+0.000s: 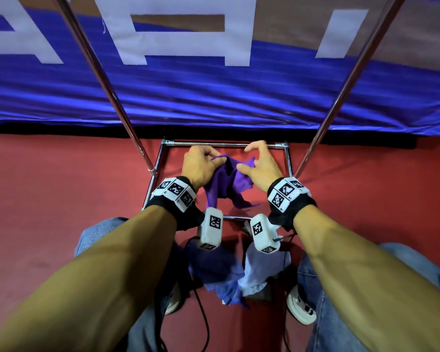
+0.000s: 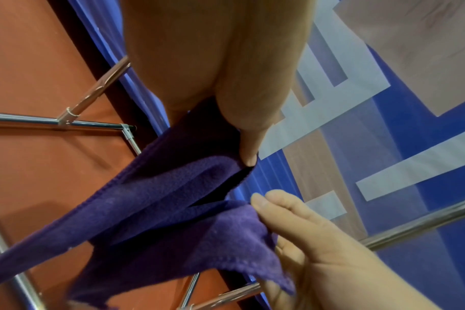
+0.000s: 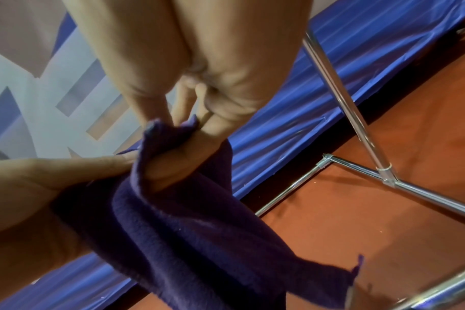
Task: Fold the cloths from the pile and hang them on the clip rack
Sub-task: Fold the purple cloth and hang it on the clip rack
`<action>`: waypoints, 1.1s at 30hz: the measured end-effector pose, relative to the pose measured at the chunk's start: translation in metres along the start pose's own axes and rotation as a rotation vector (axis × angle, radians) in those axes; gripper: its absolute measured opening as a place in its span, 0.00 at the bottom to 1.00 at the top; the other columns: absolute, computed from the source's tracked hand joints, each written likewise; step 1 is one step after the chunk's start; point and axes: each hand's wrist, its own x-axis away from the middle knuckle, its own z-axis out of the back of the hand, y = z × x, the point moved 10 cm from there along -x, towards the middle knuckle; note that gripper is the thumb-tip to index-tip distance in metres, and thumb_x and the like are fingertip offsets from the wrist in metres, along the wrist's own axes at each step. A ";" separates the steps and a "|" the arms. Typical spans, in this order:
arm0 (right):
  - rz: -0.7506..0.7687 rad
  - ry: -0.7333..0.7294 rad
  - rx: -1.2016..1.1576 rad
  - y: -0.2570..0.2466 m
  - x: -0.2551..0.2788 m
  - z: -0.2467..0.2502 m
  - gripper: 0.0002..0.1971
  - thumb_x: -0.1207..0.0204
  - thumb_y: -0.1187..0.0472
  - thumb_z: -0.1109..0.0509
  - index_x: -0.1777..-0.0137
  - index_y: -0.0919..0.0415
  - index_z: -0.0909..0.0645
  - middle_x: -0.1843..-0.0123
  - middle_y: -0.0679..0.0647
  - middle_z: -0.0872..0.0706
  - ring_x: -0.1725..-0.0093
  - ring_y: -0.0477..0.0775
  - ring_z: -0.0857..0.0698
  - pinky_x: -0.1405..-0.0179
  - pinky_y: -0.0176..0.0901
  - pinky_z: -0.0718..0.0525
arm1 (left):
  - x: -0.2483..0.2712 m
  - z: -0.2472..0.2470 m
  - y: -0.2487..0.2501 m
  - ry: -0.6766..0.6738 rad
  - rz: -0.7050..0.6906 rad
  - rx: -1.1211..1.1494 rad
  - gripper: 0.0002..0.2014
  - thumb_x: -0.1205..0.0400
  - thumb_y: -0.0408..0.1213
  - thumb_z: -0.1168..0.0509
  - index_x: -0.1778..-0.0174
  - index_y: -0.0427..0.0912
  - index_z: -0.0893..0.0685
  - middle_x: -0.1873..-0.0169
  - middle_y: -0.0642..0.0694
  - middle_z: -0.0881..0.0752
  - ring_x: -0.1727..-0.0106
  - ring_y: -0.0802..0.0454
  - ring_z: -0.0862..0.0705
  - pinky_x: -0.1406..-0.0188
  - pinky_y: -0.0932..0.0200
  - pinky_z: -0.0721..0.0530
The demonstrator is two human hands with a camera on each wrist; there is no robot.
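A purple cloth (image 1: 224,181) hangs crumpled in the air between my two hands, above the base of the chrome rack (image 1: 224,144). My left hand (image 1: 211,158) pinches its top left edge; in the left wrist view the thumb and a finger close on a fold of the purple cloth (image 2: 173,209). My right hand (image 1: 248,162) grips the top right edge, with the thumb on the fabric and the purple cloth (image 3: 199,230) wrapped round it. The pile of cloths (image 1: 226,273), blue and pale, lies on the floor between my feet. No clips are in view.
Two chrome uprights (image 1: 107,92) (image 1: 351,92) slant up on either side of my hands. A blue banner (image 1: 214,97) with white letters hangs behind the rack. The red floor (image 1: 61,186) spreads left and right. Black cables (image 1: 203,321) run past my shoes.
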 end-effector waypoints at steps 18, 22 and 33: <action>-0.088 -0.062 -0.032 0.003 -0.002 -0.007 0.14 0.39 0.75 0.22 0.69 0.53 0.15 0.75 0.55 0.15 0.74 0.51 0.19 0.68 0.45 0.20 | 0.012 -0.034 0.011 -0.292 0.054 0.413 0.21 0.27 0.10 0.40 0.44 0.33 0.15 0.65 0.41 0.14 0.72 0.57 0.15 0.69 0.65 0.15; -0.036 -0.042 -0.004 -0.002 0.001 -0.005 0.09 0.37 0.62 0.17 0.71 0.55 0.15 0.76 0.54 0.13 0.75 0.49 0.16 0.71 0.42 0.19 | 0.011 -0.030 0.004 -0.250 0.084 0.403 0.13 0.28 0.13 0.33 0.58 0.36 0.15 0.70 0.43 0.13 0.74 0.56 0.16 0.69 0.64 0.16; 0.012 0.032 0.083 -0.010 0.006 0.003 0.16 0.33 0.48 0.20 0.72 0.58 0.19 0.78 0.53 0.13 0.75 0.48 0.13 0.67 0.44 0.15 | 0.009 -0.027 0.004 -0.216 0.097 0.447 0.07 0.22 0.25 0.29 0.66 0.37 0.15 0.65 0.35 0.15 0.63 0.45 0.18 0.61 0.55 0.18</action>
